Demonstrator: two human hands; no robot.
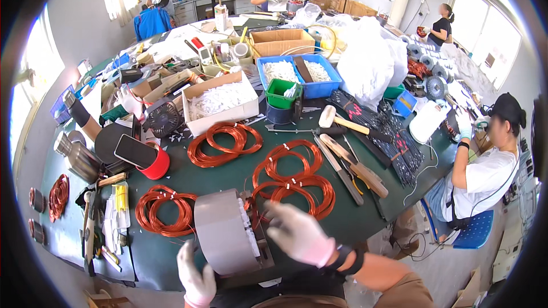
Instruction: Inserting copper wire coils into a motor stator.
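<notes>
A grey cylindrical motor stator core (224,232) lies on its side at the table's near edge. White insulation strips and some copper wire show at its right end. My left hand (196,276), in a white glove, is just left of the core, thumb apart from the fingers and holding nothing I can see. My right hand (299,234), gloved and slightly blurred, hovers by the core's right end with fingers apart. Beyond it lie joined copper wire coils (308,194). Another copper coil (164,210) rests left of the core, and one more coil bundle (225,144) lies farther back.
A mallet (342,121) and several hand tools (357,168) lie to the right. A phone (136,151) leans on a red round holder (155,162). A white box (220,105) and blue bin (322,86) hold white pieces. A co-worker (482,159) sits at the right.
</notes>
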